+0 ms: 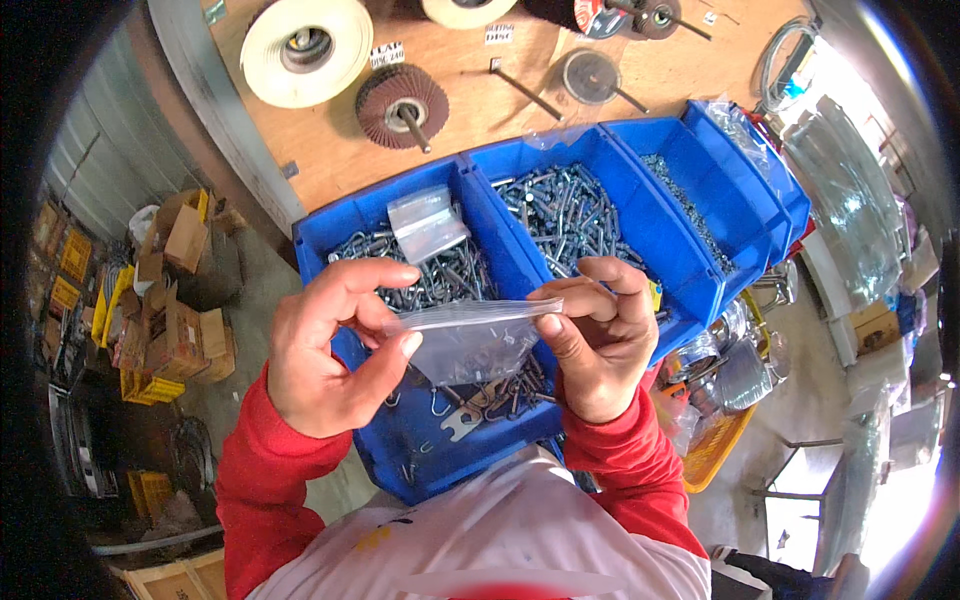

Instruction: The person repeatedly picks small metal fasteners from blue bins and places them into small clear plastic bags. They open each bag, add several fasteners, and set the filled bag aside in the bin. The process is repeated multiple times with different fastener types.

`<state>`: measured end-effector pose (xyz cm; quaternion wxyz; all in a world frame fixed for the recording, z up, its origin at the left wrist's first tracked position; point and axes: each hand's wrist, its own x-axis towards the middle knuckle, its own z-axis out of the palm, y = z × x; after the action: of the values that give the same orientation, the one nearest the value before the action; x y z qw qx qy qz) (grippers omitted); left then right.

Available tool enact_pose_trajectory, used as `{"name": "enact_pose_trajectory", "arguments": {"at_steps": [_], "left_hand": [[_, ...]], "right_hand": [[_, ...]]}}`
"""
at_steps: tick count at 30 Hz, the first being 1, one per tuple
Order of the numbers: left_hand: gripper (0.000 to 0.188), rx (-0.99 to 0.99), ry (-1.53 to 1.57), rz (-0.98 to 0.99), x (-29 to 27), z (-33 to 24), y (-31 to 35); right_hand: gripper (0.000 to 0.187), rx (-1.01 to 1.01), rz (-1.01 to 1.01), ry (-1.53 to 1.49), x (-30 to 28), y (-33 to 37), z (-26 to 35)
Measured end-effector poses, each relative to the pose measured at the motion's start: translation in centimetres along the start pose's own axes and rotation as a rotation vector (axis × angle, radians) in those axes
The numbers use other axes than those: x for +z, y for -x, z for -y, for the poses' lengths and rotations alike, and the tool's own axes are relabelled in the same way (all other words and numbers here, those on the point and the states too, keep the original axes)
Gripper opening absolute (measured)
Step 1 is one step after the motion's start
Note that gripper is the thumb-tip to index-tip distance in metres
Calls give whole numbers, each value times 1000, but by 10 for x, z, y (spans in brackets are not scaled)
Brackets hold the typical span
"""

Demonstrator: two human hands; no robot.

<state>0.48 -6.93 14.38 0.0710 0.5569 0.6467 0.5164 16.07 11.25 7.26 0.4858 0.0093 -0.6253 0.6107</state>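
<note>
A clear zip bag (470,345) is stretched between my hands by its top edge, above a blue bin of metal hardware. My left hand (325,345) grips the bag's left upper corner with thumb and a finger, while the index finger reaches out above it. At the other end, my right hand (605,345) pinches the right upper corner between thumb and fingers. Small metal pieces show through the plastic; whether they lie inside or behind it I cannot tell. Below the bag, a flat wrench-like metal piece (463,420) lies in the left blue bin (400,455).
Bolts (570,220) fill the middle blue bin, and small screws (685,205) lie in the one beside it. Another plastic bag (428,225) rests on the left bin's hardware. Abrasive discs (402,107) hang on a wooden board behind. Cardboard boxes (170,330) stand at left.
</note>
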Motion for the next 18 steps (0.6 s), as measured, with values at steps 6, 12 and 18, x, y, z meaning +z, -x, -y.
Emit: {"name": "enact_pose_trajectory", "arguments": {"at_steps": [6, 12, 18], "left_hand": [[20, 236, -147, 113, 26, -9, -27], [6, 322, -121, 114, 45, -5, -40], [7, 239, -187, 199, 50, -7, -43]], "right_hand": [[33, -93, 99, 185, 5, -16, 17], [19, 52, 61, 136, -10, -15, 24], [6, 115, 177, 88, -26, -9, 5]]}}
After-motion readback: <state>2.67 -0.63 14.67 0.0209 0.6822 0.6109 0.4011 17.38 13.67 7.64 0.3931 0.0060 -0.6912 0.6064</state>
